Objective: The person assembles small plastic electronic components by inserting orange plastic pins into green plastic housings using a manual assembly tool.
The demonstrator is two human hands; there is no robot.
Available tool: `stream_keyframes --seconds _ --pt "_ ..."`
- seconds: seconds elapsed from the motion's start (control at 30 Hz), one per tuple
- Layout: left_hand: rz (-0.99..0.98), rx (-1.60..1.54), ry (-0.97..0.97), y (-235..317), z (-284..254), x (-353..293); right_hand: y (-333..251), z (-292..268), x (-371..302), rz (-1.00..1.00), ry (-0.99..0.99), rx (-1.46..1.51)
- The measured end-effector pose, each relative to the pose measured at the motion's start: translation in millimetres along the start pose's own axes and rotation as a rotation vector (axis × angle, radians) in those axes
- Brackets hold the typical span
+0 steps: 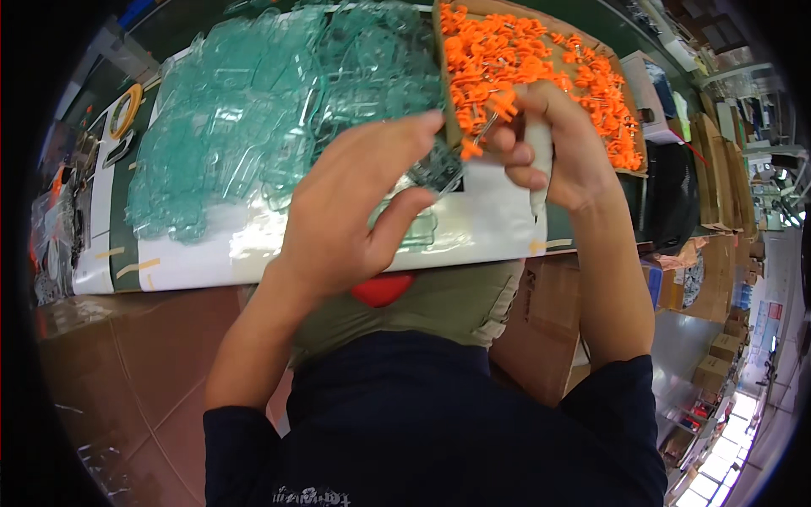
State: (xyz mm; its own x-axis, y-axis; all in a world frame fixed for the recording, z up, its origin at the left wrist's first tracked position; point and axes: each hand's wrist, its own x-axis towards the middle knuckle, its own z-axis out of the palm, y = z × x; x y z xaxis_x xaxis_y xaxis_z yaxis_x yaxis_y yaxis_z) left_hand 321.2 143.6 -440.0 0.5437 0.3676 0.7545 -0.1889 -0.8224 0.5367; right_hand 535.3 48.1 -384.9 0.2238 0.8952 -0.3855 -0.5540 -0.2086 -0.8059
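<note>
My left hand (346,198) hovers over the front of a heap of clear greenish plastic pieces (228,118), thumb and fingers apart. A clear piece (441,171) shows just beyond its thumb and fingertips; I cannot tell whether they touch it. Between thumb and fingertips, my right hand (562,144) pinches an orange plastic part with a thin metal pin (486,128). A white marker pen (539,160) is also in that hand, tip pointing down toward the table. Behind it, an open cardboard box (453,127) holds many similar orange parts (498,46).
A white sheet (198,266) covers the front of the table. At the far left lies a yellow tape roll (125,111). Cardboard boxes (135,363) stand below the left edge, with another carton (536,329) below right. A black bag (673,194) sits beyond the right side.
</note>
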Motion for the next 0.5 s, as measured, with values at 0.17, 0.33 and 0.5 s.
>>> stream_keyframes --seconds 0.17,0.33,0.5 --pt "0.154 -0.049 -0.123 -7 -4 0 34 27 -9 0.142 -0.083 -0.008" --pt "-0.112 -0.139 -0.167 5 -11 -24 45 47 -14 -0.161 0.393 -0.389" --pt "-0.252 -0.384 0.06 13 4 -38 52 33 -24 -0.767 -0.267 0.349"
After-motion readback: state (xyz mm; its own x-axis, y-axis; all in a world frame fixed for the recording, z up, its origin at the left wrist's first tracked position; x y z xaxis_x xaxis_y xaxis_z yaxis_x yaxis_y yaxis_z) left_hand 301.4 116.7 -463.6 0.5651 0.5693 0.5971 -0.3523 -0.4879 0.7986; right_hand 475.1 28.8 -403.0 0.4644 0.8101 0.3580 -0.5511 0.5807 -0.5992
